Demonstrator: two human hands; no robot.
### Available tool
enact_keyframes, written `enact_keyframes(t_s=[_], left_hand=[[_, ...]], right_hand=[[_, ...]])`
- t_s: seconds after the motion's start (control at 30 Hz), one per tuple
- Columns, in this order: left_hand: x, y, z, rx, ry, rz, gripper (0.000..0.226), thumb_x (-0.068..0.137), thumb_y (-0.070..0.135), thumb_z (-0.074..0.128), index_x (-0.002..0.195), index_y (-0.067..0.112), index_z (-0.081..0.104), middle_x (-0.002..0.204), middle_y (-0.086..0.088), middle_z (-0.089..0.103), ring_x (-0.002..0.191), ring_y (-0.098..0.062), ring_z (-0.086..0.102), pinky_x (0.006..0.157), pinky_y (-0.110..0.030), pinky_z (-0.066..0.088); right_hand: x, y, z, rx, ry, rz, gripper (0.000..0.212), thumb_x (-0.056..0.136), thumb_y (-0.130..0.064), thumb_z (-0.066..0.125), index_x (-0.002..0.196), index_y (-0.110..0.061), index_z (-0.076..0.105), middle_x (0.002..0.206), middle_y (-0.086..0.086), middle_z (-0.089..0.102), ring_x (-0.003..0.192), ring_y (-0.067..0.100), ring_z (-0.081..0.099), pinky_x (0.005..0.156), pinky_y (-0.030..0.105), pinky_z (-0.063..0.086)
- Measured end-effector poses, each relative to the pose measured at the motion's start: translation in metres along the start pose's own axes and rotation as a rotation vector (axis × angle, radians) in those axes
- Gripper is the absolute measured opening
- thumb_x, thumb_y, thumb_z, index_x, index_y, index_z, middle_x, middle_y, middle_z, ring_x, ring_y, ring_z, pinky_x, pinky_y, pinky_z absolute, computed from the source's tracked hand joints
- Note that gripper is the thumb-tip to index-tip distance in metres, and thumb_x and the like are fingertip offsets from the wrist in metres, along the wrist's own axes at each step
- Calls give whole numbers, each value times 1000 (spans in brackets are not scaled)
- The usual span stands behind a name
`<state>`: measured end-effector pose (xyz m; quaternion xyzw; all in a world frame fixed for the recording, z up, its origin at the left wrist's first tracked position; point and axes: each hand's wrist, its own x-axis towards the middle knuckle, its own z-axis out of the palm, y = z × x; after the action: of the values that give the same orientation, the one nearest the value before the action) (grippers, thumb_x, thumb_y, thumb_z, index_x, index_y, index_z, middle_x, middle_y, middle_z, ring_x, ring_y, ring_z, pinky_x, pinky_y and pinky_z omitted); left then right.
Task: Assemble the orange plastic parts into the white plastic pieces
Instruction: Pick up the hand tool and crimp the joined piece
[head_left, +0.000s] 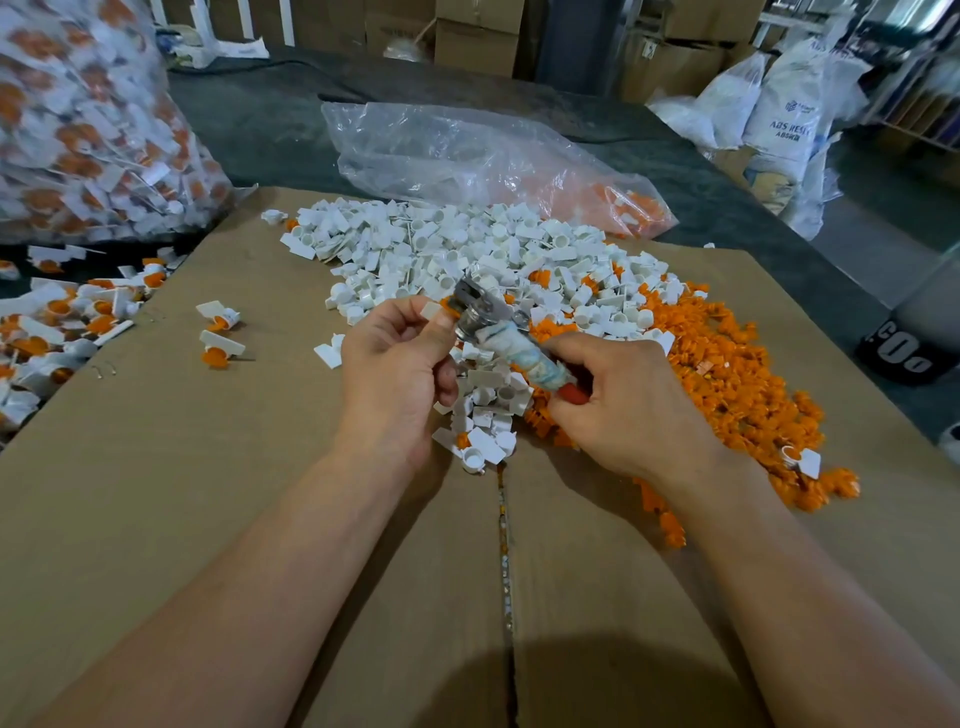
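Over the bench's heaped white pieces and orange parts, the left hand pinched one white piece against the tool clasped in the right hand's grip, seemingly to press an orange part home.

I see the heap of pieces on the cardboard near its far edge, the heap of parts touching it along the right edge. Behind both lies a slack bag. Off the far left corner stands a full bag, finished units before it.
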<state>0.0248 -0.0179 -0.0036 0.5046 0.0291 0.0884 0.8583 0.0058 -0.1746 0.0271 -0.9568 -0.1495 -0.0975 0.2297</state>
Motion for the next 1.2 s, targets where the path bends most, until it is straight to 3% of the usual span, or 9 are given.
enact_keyframes(t_s=[0.3,0.47,0.63,0.8,0.97,1.03,1.1,1.2], left_hand=[[-3,10,2,-24,19,-58,25,85,-2,55,67,14,54,45,6,48,33,-6,39,35,-13,30],[-1,19,3,-167,95,-149,12,88,11,57,76,13,55,54,5,62,36,-5,48,34,-14,35],[14,32,-14,-417,338,-187,21,94,22,49,75,12,52,51,3,61,38,-4,48,36,-14,36],[24,38,-35,-561,461,-193,33,98,26,38,67,16,45,52,5,55,33,-3,43,34,-13,30],[25,39,-43,-668,535,-182,33,98,26,32,71,14,47,51,1,59,35,-5,46,36,-13,30],[26,38,-41,-599,518,-205,28,97,21,36,71,14,47,49,3,57,34,-5,45,35,-13,30],[26,37,-36,-332,473,-191,20,93,13,45,73,15,51,50,4,57,36,-4,47,36,-14,33],[20,28,-27,500,309,46,21,81,0,59,79,21,59,69,7,60,58,-4,55,48,-11,42]], right_hand=[[0,1,2,-45,47,-43,19,76,-13,59,95,-11,64,77,5,63,70,22,54,59,32,42],[4,13,-1,-95,167,-25,46,74,-22,68,118,-16,57,102,3,61,93,19,54,74,30,41],[6,35,-11,-186,259,135,60,72,-40,71,125,-19,53,116,5,59,107,22,50,79,27,32],[9,55,-18,-236,234,315,66,67,-49,73,123,-18,54,121,8,57,110,27,51,77,33,35],[9,69,-24,-248,188,444,76,67,-53,72,131,-19,48,130,8,52,117,28,48,85,39,41],[9,74,-26,-258,152,484,78,67,-52,72,132,-18,46,131,8,51,118,30,48,86,40,41],[9,78,-28,-264,118,516,80,67,-52,72,134,-18,44,133,9,50,119,30,46,90,42,40],[9,80,-30,-265,71,545,82,66,-52,73,134,-17,44,134,9,49,121,30,45,91,41,40]])
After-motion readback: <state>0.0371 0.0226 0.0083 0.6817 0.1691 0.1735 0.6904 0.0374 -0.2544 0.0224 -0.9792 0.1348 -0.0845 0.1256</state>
